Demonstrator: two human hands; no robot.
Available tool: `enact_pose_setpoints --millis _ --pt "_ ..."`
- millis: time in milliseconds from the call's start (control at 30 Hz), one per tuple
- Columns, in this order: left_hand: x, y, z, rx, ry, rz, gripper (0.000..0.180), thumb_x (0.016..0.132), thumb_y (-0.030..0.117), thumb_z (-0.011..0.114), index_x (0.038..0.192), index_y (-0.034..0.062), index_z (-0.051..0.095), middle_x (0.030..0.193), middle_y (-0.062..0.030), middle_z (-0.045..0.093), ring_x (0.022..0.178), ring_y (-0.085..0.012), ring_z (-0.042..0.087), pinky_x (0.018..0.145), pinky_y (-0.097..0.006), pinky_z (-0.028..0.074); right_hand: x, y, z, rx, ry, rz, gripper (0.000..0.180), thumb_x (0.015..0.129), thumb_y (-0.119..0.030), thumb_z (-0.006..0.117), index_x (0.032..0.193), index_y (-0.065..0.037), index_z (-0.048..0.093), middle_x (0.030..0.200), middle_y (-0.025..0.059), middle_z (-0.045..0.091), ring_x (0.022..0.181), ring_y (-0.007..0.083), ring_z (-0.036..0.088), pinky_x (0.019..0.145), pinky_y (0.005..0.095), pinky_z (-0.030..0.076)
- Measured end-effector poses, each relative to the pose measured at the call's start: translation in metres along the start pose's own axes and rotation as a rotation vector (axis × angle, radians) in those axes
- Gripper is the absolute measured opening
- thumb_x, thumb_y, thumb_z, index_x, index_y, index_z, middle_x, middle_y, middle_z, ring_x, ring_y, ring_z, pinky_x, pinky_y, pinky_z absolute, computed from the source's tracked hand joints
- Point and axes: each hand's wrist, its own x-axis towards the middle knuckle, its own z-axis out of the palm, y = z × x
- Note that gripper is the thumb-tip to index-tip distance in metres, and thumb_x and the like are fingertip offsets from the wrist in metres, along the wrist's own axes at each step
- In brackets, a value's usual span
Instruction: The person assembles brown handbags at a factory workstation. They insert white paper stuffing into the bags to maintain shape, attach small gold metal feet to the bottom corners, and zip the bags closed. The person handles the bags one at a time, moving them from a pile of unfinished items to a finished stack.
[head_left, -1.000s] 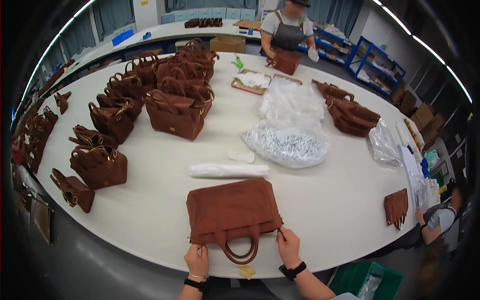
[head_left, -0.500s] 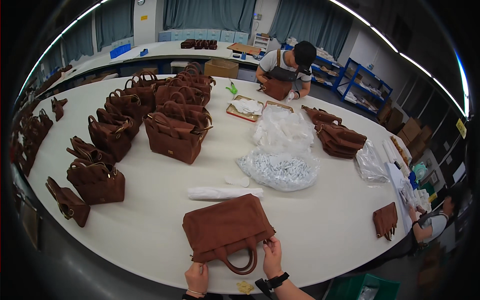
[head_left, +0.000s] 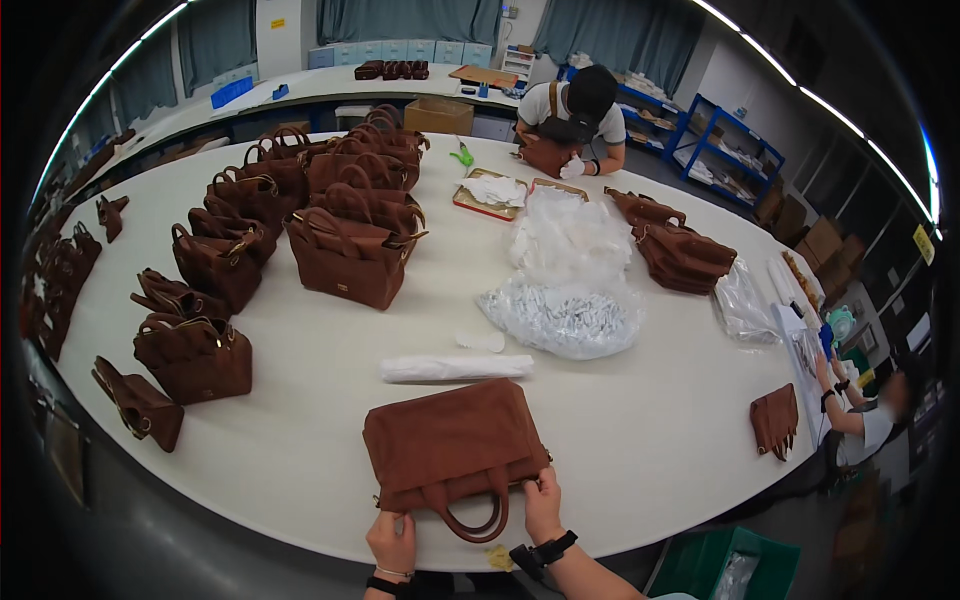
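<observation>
A brown leather handbag (head_left: pixel 450 435) lies on its side on the white table right in front of me, its handles (head_left: pixel 470 525) pointing toward me. At the bag's near left corner, my left hand (head_left: pixel 392 540) is closed with the fingers pinching the edge. My right hand (head_left: pixel 543 508) grips the near right corner beside the handles, its fingertips partly hidden by the bag. Just beyond the bag lies a long white wrapped roll (head_left: pixel 457 368), with a small white piece (head_left: pixel 482 342) behind it. A crumpled yellowish scrap (head_left: pixel 499 557) sits at the table edge near my right wrist.
Several upright brown handbags (head_left: pixel 345 250) fill the left side. A clear plastic bag of small white pieces (head_left: pixel 570 320) lies ahead. More brown bags (head_left: pixel 685 255) lie at right. One co-worker (head_left: pixel 580 120) leans over the far edge; another (head_left: pixel 865 420) works at right. A green bin (head_left: pixel 700 560) stands below.
The handbag has turned slightly and spread flatter, both hands still at its near corners. The far co-worker bends lower over a bag; the one at right stretches both arms forward. My view has shifted a little.
</observation>
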Motion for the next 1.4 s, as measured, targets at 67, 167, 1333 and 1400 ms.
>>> enact_pose_setpoints --millis 67,167,1333,1400 --pt "-0.001 0.0 -0.002 0.01 -0.038 -0.033 0.015 0.078 0.002 0.073 0.087 0.0025 0.061 0.079 -0.0149 0.065 0.071 -0.0379 0.063 0.062 -0.042 0.049 -0.004 0.001 0.003 0.165 -0.007 0.038 0.038 0.09 0.005 0.047 0.127 0.001 0.055 0.112 0.0084 0.063 0.091 0.017 0.061 0.083 0.0264 0.048" --pt "0.001 0.001 -0.003 0.018 -0.009 0.001 0.017 0.076 0.003 0.075 0.087 0.0028 0.062 0.08 -0.0144 0.064 0.072 -0.037 0.063 0.063 -0.041 0.048 -0.003 -0.011 0.0 0.531 -0.086 0.267 0.036 0.091 0.005 0.046 0.125 -0.001 0.056 0.117 0.0085 0.062 0.092 0.0164 0.061 0.081 0.0288 0.051" --pt "-0.008 -0.003 -0.005 -0.099 -0.059 -0.097 0.024 0.078 0.005 0.08 0.09 0.0019 0.06 0.085 -0.011 0.062 0.072 -0.0265 0.061 0.057 -0.032 0.05 0.347 -0.034 -0.054 -0.967 -0.08 -0.541 0.017 0.08 -0.004 0.065 0.092 -0.009 0.076 0.09 0.015 0.067 0.09 0.0318 0.064 0.08 0.0444 0.052" --pt "-0.006 -0.001 -0.006 -0.103 -0.055 -0.105 0.02 0.079 0.002 0.077 0.09 0.0013 0.06 0.085 -0.0113 0.061 0.072 -0.0265 0.061 0.058 -0.032 0.051 0.367 -0.031 -0.041 -1.058 -0.116 -0.579 0.017 0.079 -0.006 0.066 0.091 -0.011 0.077 0.09 0.014 0.066 0.092 0.0315 0.063 0.08 0.0445 0.052"
